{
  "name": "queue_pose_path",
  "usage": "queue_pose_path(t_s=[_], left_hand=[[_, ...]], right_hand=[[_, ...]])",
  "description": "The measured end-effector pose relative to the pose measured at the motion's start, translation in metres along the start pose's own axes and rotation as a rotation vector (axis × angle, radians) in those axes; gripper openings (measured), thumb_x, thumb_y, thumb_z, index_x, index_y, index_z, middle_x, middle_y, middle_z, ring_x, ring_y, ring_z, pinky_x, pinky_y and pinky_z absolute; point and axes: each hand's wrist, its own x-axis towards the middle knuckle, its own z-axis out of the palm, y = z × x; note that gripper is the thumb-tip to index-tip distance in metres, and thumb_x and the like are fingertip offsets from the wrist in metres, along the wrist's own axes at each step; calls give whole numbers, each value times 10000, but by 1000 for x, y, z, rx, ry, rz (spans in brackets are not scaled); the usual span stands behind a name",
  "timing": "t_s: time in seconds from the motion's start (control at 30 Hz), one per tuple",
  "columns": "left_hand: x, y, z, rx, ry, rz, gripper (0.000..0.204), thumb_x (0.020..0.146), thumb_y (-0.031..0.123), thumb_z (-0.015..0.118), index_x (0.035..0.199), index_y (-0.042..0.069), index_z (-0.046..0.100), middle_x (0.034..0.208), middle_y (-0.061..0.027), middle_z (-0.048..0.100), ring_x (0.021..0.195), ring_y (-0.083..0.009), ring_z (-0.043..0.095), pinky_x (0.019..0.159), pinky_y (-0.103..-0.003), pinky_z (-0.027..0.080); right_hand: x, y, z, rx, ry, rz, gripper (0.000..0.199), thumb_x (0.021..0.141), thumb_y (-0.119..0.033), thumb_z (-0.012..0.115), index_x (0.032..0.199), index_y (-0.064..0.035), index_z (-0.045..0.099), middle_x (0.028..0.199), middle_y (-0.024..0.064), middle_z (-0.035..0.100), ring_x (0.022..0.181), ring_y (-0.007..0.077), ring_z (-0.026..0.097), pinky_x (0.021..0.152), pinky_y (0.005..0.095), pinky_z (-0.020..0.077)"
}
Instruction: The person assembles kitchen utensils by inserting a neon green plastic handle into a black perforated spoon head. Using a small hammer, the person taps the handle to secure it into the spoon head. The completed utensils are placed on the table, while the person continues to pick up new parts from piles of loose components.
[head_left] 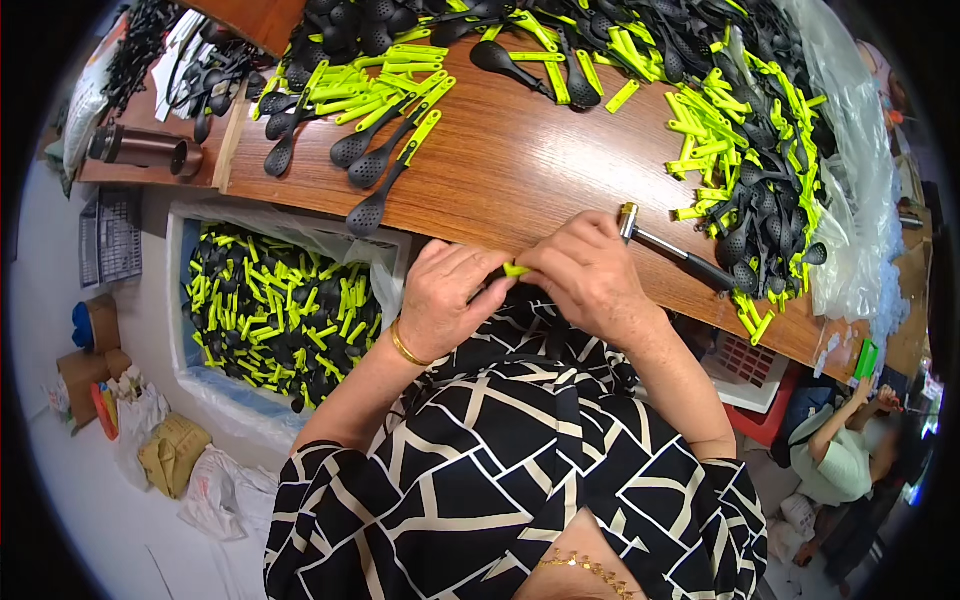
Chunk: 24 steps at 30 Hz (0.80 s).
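Note:
At the table's front edge my hands meet over a small lime-green handle piece (516, 269), mostly covered by fingers. My right hand (592, 275) is closed on it in a pinch. My left hand (447, 298), a gold bangle at its wrist, is closed beside it on a dark part, probably a spoon stem; its far end is hidden. A black slotted spoon (367, 214) with a lime-green handle lies just beyond my left hand, in a row with similar ones. The hammer (677, 246) rests right of my right hand, its metal head close to the fingers.
Loose lime-green handles (695, 130) and black spoon heads (765, 215) are heaped at the back and right of the brown table (500, 175). A lined bin (183, 300) full of green-and-black pieces stands at left. A brown flask (140, 148) lies beyond it. Another person (840, 455) sits at right.

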Motion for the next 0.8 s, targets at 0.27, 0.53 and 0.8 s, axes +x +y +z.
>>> queue_pose_path(t_s=[0.27, 0.53, 0.8], left_hand=[[-141, -69, -16, 74, 49, -384, 185, 897, 91, 804, 1074, 58, 761, 939, -79, 725, 772, -238, 691, 753, -358, 509], [-176, -81, -5, -315, 215, -848, 211, 1003, 50, 748, 1207, -4, 743, 946, -63, 743, 778, -79, 674, 702, -246, 542], [-37, 11, -65, 223, 237, -49, 401, 783, 92, 919, 1168, 94, 808, 973, -46, 807, 799, -216, 708, 757, -349, 459]], right_hand=[[26, 23, 10, 230, 3, 82, 331, 925, -342, 823, 1160, -114, 776, 1217, 70, 772, 1157, 300, 691, 1060, 465, 475], [67, 46, 31, 176, -72, -10, 203, 932, -232, 807, 1091, -111, 773, 1119, 62, 764, 1107, 299, 695, 983, 446, 509], [62, -18, 13, 250, -79, -132, 306, 853, -344, 873, 1040, -120, 779, 919, 35, 740, 905, 233, 700, 857, 384, 513]])
